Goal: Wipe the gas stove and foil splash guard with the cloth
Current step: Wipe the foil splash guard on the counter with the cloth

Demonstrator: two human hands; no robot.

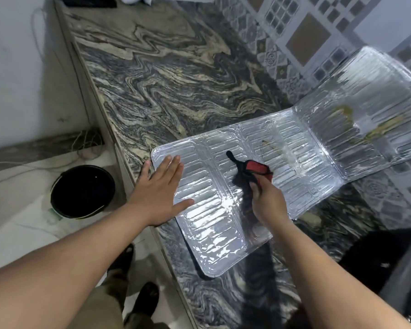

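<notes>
Two hands are being shown at work on one foil splash guard (223, 210). The right hand (267, 203) is being kept curled around one red and black cloth (252, 170), which is being pressed onto the guard near its middle, with a black strip of the cloth trailing toward the guard's far edge. The left hand (160, 186) is being laid flat, fingers straight and spread wide, on the guard's left end panel, the thumb resting across the ribbed foil and the outermost finger lying past the guard's left edge.

The guard is being spread out across one dark, swirl-patterned stone countertop (164, 79); its left panels are lying flat, while its right panel is being propped up at a tilt against the patterned wall tiles (318, 32). Yellowish-brown stains (370, 129) are being shown on that raised panel, and a smaller one beyond the cloth. One black bucket (82, 191) is standing on the floor, left of the guard and below the countertop edge. The gas stove cannot be made out with certainty.
</notes>
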